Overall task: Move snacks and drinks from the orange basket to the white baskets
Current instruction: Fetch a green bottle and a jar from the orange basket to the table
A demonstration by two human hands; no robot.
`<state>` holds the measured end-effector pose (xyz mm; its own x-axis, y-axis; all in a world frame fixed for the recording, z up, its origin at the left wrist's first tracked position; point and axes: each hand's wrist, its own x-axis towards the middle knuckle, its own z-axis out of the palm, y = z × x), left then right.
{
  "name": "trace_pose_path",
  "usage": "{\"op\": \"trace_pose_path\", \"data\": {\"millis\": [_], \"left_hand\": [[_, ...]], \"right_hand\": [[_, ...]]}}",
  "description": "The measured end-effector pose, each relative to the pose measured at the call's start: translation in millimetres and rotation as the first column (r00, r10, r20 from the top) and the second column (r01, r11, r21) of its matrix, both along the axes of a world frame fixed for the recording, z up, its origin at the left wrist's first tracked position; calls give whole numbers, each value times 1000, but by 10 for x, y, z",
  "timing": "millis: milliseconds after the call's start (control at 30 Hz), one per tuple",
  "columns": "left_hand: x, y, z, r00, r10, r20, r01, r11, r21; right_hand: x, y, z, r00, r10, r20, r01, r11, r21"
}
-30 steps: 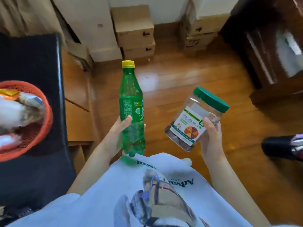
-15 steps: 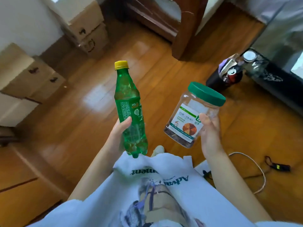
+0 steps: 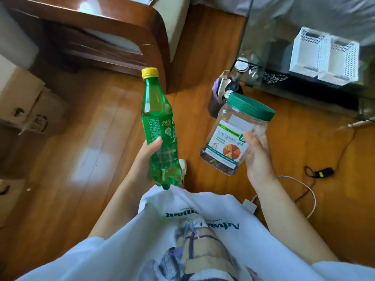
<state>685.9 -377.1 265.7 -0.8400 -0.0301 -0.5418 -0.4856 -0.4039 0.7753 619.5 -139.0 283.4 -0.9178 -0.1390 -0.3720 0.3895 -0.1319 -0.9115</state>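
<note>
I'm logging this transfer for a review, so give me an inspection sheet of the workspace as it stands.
Surface: wooden floor, sunlit patch; glass table at upper right.
Job's things: green bottle, yellow cap on, upright; clear jar, green lid on, tilted; two white baskets side by side on the glass table; orange basket not in view.
Clutter: dark bin holding wrappers on the floor.
Hands: left hand grips the bottle; right hand grips the jar.
Cables: white cable and black cable on the floor.
Surroundings: cardboard boxes, wooden furniture.
</note>
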Motion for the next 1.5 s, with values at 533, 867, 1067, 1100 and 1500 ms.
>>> {"op": "trace_pose_path", "data": {"millis": [533, 867, 1067, 1100, 1500], "left_hand": [[-2524, 1061, 112, 927, -367, -78, 370, 929, 27], [-3571, 2839, 195, 932, -362, -23, 363, 926, 102], [-4016, 3151, 166, 947, -316, -57, 320, 945, 73], [-4090, 3167, 149, 955, -295, -43, 298, 951, 80], [-5632, 3401, -32, 977, -211, -14, 211, 972, 104]], "right_hand": [[-1521, 1227, 16, 890, -454, 27, 455, 889, -52], [-2657, 2867, 33, 912, -409, 19, 409, 913, 5], [-3238, 3329, -16, 934, -356, 38, 356, 934, 14], [-3346, 3365, -31, 936, -348, 43, 348, 937, 19], [-5000, 3368, -178, 966, -241, 93, 237, 970, 46]]}}
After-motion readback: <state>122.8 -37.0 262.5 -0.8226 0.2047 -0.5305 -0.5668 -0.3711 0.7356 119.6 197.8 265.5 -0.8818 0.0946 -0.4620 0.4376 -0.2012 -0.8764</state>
